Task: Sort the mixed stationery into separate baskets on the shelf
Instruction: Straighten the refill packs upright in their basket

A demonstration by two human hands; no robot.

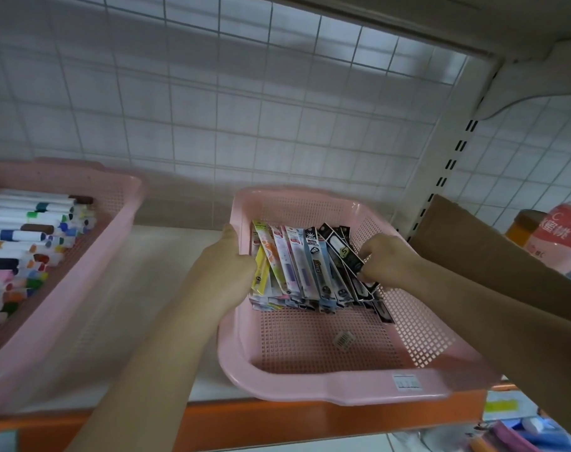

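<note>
Head view shows the sorting well advanced but, judging by the hands in the pile, not finished. At 9 o'clock in the frame a pink marker basket (82,288) sits on the shelf (167,256), filled with capped markers (26,236) lying side by side, and nothing else appears mixed in. At about 5 o'clock a second pink basket (343,386) holds only slim packets (297,265), gathered in its far half. The near half of its mesh floor carries just a small barcode sticker (344,339).

What seems left is squaring up this bundle and bringing in any loose stationery, some of which shows blurred below the shelf at 5 o'clock.

The packets stand on their long edges like filed cards, leaning on one another. Their long axis runs roughly from 12 to 6 o'clock, printed header ends toward the tiled back wall. The black packets (346,252) at the 3 o'clock side of the bundle slant more, from about 11 to 5 o'clock.

The left hand (225,265) lies over the basket's 9 o'clock wall, against the yellow outermost packet. Whether its fingers grip the wall or only brace the stack cannot be told. The right hand (388,259) pinches the black packets between thumb and curled fingers.
</note>
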